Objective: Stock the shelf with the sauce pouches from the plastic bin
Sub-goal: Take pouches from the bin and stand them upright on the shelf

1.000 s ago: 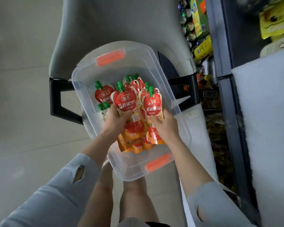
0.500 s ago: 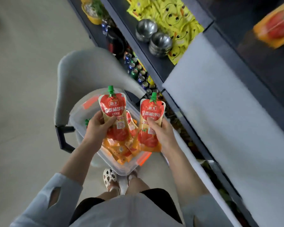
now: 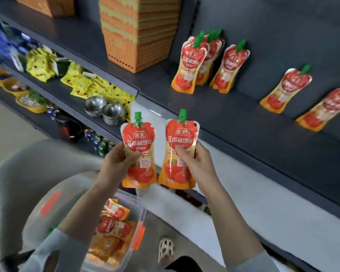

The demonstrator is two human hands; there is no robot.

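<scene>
At the lower left, a clear plastic bin (image 3: 140, 214) with orange latches sits on a grey chair (image 3: 24, 169), and several sauce pouches (image 3: 114, 222) lie flat inside it, partly hidden by the person's left forearm. Up on the left, a lower shelf carries yellow packets (image 3: 82, 79) and a few upturned steel bowls (image 3: 104, 108). Just above the bin, the left hand (image 3: 114, 163) holds one red and orange pouch (image 3: 138, 152) upright by its left edge, thumb across the front, fingers curled behind, green cap on top. Right beside it, almost touching, a second pouch (image 3: 180, 154) stands upright in the right hand (image 3: 199, 163), whose thumb presses the front while the fingers wrap round the right edge. Both pouches are held in the air, in front of the edge of the dark shelf (image 3: 243, 130). On that shelf a stack of orange baskets (image 3: 137, 32) stands at the left. Further right, three stocked pouches (image 3: 188, 65) lean against the back panel close together. A fourth pouch (image 3: 287, 89) leans alone, well apart from them. At the far right edge leans a fifth pouch (image 3: 326, 110), which is blurred.
</scene>
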